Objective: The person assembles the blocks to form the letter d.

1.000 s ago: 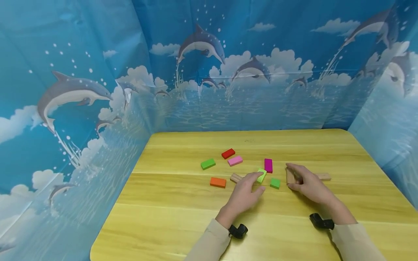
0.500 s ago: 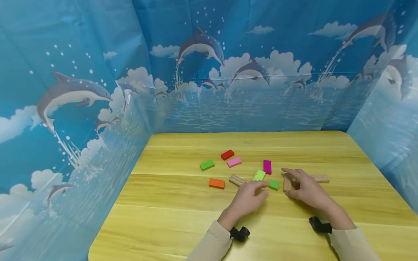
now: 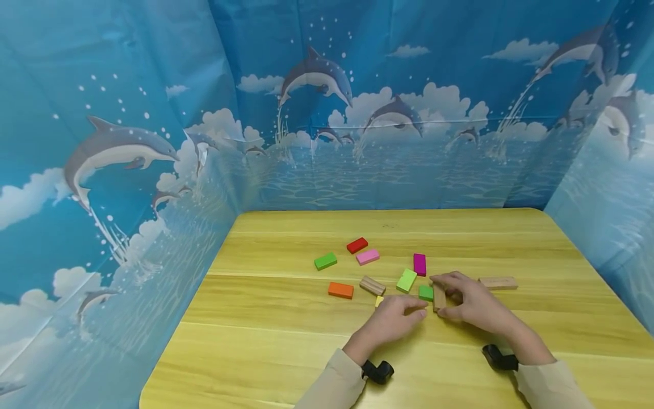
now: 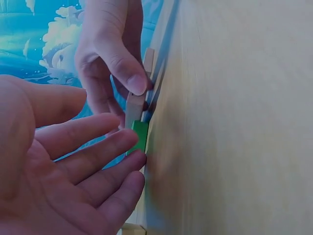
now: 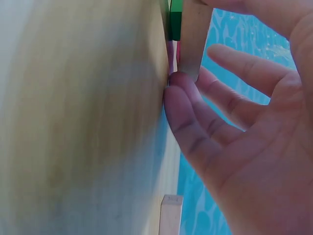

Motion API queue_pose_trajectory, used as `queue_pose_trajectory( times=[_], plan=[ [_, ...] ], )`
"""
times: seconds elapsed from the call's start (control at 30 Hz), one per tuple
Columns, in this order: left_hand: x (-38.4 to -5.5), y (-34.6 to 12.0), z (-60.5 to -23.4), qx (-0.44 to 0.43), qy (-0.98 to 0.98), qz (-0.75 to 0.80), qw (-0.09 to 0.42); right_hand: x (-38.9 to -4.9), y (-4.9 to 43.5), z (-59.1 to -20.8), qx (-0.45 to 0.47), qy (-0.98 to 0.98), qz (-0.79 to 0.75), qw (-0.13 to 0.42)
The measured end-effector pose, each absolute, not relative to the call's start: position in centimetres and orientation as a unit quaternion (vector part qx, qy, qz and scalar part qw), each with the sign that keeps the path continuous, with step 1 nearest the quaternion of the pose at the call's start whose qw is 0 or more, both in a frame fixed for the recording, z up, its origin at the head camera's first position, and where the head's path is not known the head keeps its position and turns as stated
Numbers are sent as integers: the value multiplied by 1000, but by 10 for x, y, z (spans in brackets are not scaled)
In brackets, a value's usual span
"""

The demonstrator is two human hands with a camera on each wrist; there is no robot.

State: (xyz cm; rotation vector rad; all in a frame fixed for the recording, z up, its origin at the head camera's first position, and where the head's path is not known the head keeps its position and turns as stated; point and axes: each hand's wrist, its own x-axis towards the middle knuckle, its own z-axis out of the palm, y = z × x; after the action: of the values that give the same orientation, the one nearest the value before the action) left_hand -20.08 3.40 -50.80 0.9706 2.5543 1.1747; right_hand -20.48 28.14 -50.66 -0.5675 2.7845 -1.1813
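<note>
My right hand pinches a plain wooden block between thumb and fingers, one at each end. In the head view this block stands right beside a short green block. My left hand holds nothing; its fingers are slightly bent and spread in the left wrist view, with the tips near the green block. Part of a yellow block shows behind the left hand, the rest hidden. A lime block and a grooved wooden block lie just beyond.
On the yellow table lie magenta, pink, red, green and orange blocks. Right of the right hand is another plain wooden block. A dolphin-printed curtain borders the table's back and sides.
My right hand has slid the wooden block left and nearer me, up to the short green block. My left hand has drawn back from the lime block, and a yellow block now shows.
</note>
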Motion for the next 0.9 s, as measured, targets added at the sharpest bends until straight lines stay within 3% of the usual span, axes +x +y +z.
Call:
queue_pose_trajectory(
  times=[0.6, 0.9],
  plan=[
    [-194, 33, -515, 327, 861, 379, 94, -198, 260, -514, -226, 862, -448, 67],
    [-198, 31, -514, 329, 878, 341, 72, -198, 256, -511, -232, 869, -432, 61]
  ],
)
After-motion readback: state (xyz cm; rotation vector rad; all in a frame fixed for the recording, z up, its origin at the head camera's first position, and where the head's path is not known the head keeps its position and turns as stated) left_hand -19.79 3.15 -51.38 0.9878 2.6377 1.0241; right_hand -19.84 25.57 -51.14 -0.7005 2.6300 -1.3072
